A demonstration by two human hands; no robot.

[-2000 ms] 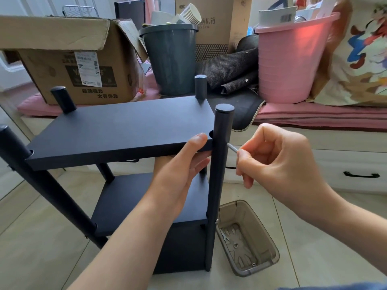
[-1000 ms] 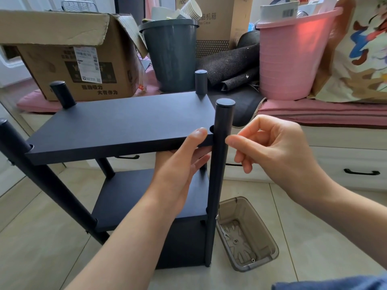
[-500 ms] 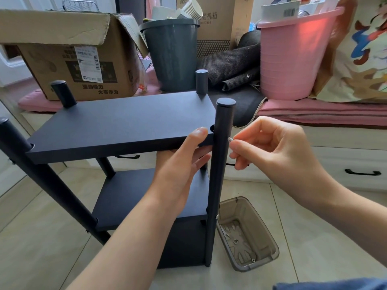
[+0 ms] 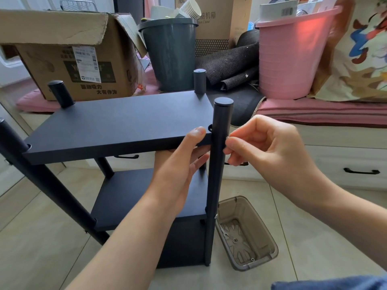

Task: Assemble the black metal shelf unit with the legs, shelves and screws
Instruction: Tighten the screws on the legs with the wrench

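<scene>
The black shelf unit stands on the tiled floor. Its top shelf (image 4: pixel 121 122) sits between round black legs, with a lower shelf (image 4: pixel 129 197) beneath. My left hand (image 4: pixel 180 166) grips the top shelf's near right corner, thumb on top and fingers underneath. The front right leg (image 4: pixel 217 168) stands upright beside that corner. My right hand (image 4: pixel 261 147) pinches a small silver screw (image 4: pixel 227 138) against the leg's right side at shelf height. Most of the screw is hidden by my fingertips.
A brownish plastic tray (image 4: pixel 270 245) with a few small fasteners lies on the floor right of the leg. Behind stand a cardboard box (image 4: pixel 69 59), a grey bin (image 4: pixel 171 53) and a pink bucket (image 4: pixel 293 55) on a pink-cushioned bench with drawers (image 4: pixel 360 164).
My right hand brought the screw up to the front right leg and its fingers have turned at the leg. My left hand kept hold of the shelf corner.
</scene>
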